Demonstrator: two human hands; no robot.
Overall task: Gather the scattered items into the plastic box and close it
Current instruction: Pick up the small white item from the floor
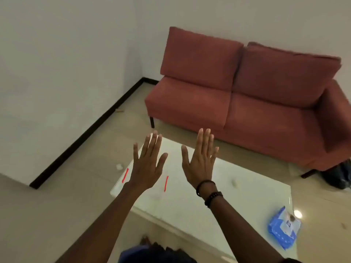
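My left hand (147, 162) and my right hand (201, 160) are held up side by side above a white glossy table (247, 194), backs toward me, fingers spread, holding nothing. Dark bracelets circle my right wrist. Two thin red stick-like items lie on the table: one (125, 175) near its left edge, the other (166, 184) between my forearms. A blue and white packet (284, 227) lies at the table's right front corner. No plastic box is in view.
A red two-seat sofa (237, 103) stands against the far wall behind the table. A dark bag (340, 177) sits on the floor at the sofa's right end. A small white scrap (119, 166) lies on the tiled floor left of the table.
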